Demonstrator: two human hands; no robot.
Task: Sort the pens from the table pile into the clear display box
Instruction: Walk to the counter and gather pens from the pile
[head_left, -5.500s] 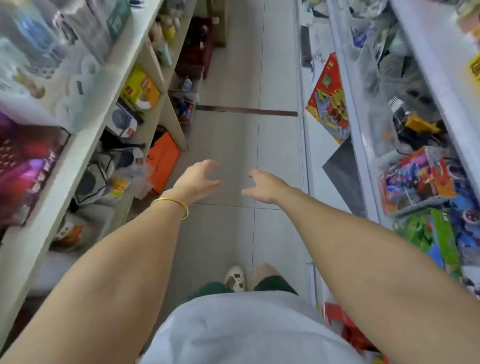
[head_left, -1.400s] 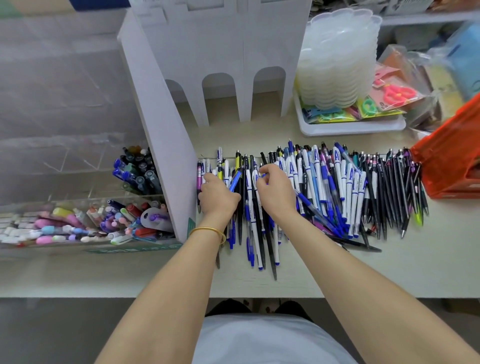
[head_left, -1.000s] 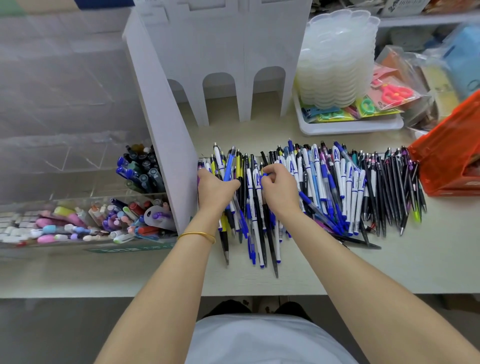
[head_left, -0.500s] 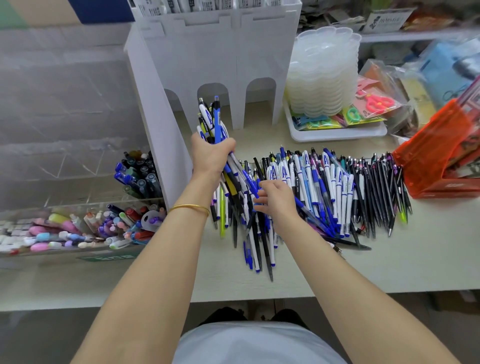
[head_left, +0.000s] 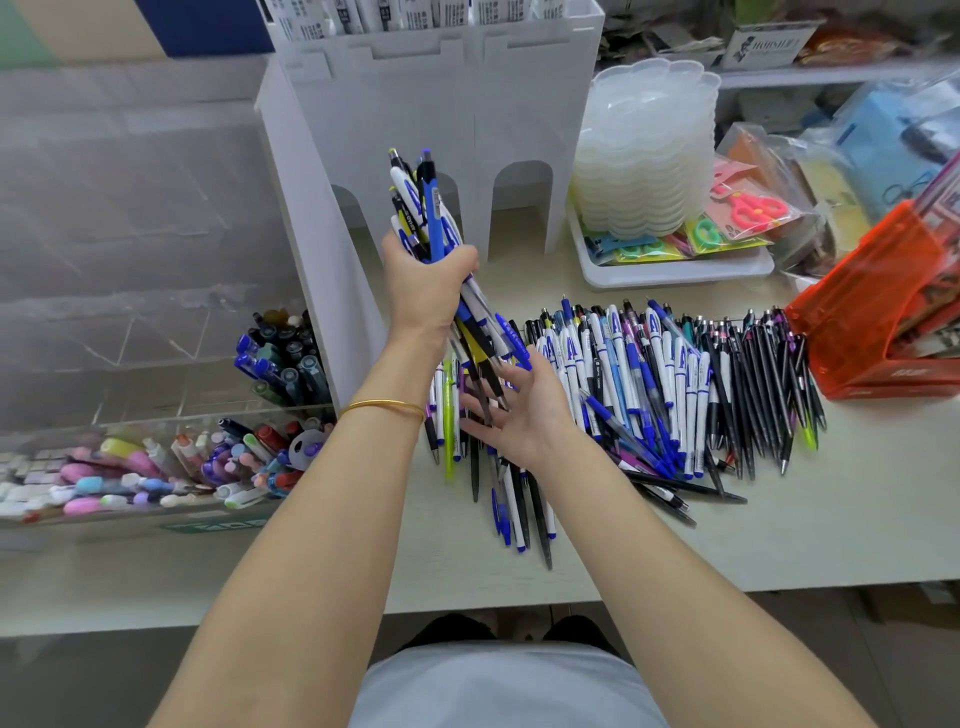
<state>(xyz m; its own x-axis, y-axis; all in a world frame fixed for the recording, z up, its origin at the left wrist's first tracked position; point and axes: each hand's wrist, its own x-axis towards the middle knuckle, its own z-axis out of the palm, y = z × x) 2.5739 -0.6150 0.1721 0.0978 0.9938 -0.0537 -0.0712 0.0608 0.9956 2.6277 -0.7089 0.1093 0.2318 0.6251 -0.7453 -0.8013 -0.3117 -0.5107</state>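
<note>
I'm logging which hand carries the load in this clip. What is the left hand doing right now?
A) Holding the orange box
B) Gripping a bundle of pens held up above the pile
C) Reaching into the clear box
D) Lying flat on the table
B: the left hand grips a bundle of pens held up above the pile, while the right hand is open with spread fingers at the bundle's lower ends.

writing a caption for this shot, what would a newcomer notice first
The left hand grips a thick bundle of pens held up above the table. Just below, the open right hand sits under the bundle's lower tips, over the wide pen pile spread toward the orange box.
</note>
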